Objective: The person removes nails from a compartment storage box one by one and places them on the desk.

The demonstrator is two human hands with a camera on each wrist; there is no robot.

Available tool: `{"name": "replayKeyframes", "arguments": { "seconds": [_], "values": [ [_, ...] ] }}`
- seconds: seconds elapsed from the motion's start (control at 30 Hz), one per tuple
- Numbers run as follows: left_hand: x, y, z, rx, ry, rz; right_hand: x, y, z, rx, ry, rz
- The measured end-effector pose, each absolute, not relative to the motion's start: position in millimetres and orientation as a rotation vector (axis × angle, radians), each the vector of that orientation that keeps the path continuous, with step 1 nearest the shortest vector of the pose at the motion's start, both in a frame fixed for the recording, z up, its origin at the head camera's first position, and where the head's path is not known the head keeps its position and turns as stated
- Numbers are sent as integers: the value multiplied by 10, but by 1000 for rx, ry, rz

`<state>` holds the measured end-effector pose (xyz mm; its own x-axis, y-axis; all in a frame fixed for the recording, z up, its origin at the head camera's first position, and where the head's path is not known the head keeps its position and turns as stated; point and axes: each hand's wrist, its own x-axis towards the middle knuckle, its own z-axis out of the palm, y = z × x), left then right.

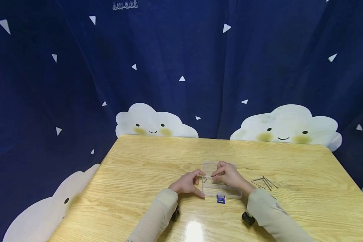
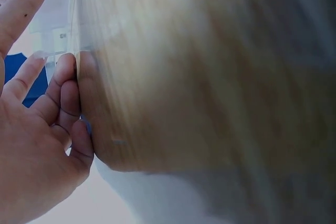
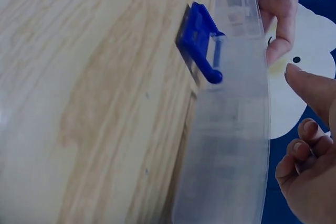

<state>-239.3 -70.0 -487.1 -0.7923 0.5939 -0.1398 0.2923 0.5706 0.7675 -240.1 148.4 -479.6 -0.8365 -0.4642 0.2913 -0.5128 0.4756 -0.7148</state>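
Note:
A clear plastic compartment box (image 1: 211,190) lies on the table with its blue latch (image 1: 220,199) flipped out at the front. My left hand (image 1: 187,182) holds the box's left side, thumb near the front corner and forefinger further back. Over the back half of the box is my right hand (image 1: 229,174), its thumb and forefinger tips close together above a compartment; whether something small sits between them cannot be seen. A thin metal nail-like piece (image 1: 205,180) lies in a left compartment. In the right wrist view, the right hand's other fingers (image 3: 300,150) are curled.
Several loose metal nails (image 1: 267,183) lie on the wooden table (image 1: 145,164) to the right of the box, and one thin piece (image 1: 249,168) lies behind them. A dark blue curtain (image 1: 181,50) with white clouds stands behind the table.

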Motion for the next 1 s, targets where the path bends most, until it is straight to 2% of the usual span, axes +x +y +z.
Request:
{"name": "replayKeyframes", "arguments": {
  "seconds": [0.5,1.0],
  "values": [
    [-2372,-730,-4814,705,2442,1035,-2367,1338,-4907,1015,-2733,938],
    [-2400,-686,-4841,695,2426,1043,-2375,1342,-4816,1092,-2832,799]
  ]
}}
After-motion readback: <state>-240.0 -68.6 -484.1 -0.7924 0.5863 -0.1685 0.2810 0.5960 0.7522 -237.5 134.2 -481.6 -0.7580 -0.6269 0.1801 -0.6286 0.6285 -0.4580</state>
